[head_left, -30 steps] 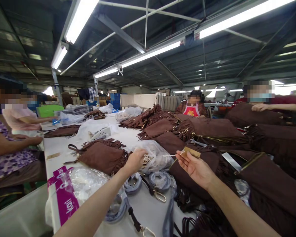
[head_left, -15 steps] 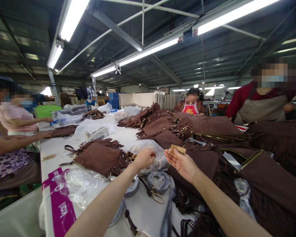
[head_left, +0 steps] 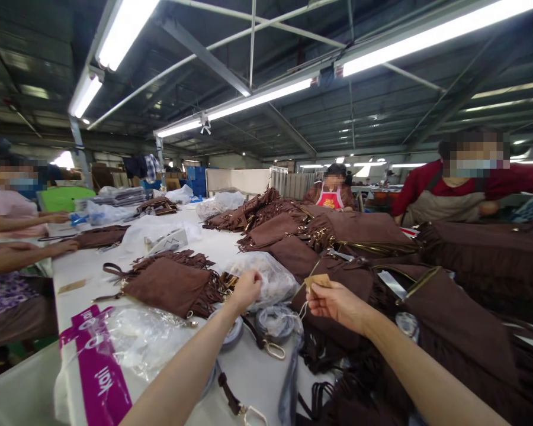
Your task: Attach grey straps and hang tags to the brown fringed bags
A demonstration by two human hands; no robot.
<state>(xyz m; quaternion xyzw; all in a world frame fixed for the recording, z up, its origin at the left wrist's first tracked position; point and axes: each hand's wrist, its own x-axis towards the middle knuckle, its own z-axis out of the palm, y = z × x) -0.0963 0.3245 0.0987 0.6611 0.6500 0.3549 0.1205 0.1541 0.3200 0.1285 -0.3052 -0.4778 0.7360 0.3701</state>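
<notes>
Between the thumb and fingers of my right hand is a tan hang tag, its thin white string dangling below. My left hand has curled fingers beside a clear plastic bag with pale contents; whatever the fingers may pinch is hidden. To the left of that hand lies a brown fringed handbag with a wrist loop. Wrapped coiled straps with metal clips rest below the plastic bag. More brown bags are heaped behind and under my right hand.
A purple-and-white printed package and crumpled clear plastic lie at the near left of the white table. A white device stands farther back. Co-workers sit at left and far side; one in a grey apron is at right.
My hands have moved farther apart, the right one shifting right with the tag. The tag's string now hangs lower. The whole view has shifted so the table appears farther left.
</notes>
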